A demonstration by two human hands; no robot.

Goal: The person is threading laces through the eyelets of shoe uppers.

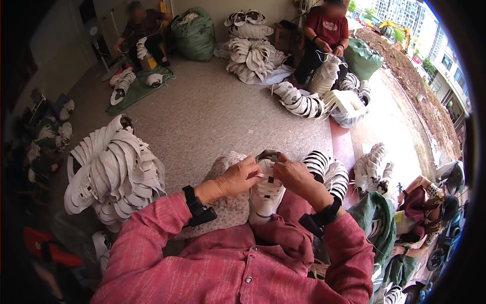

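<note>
A white shoe upper (pixel 264 201) with small dark patches and a grey-brown collar stands over my lap between my hands. My left hand (pixel 236 176) is closed at its left side, thumb and fingers pinched on a thin white strip that looks like a shoelace. At the collar's right edge, my right hand (pixel 297 176) is closed on the upper, its fingertips partly hidden. Just right of that hand sit nested white uppers (pixel 335 178) with dark linings. Patterned cloth (pixel 223 215) covers my left leg.
A tall heap of white uppers (pixel 114 169) stands at the left. Two people sit across the floor (pixel 212 111), among more stacks of uppers (pixel 250 55) and a green sack (pixel 193 34). Another person (pixel 417 210) is at the right, beside a green cloth (pixel 377 218).
</note>
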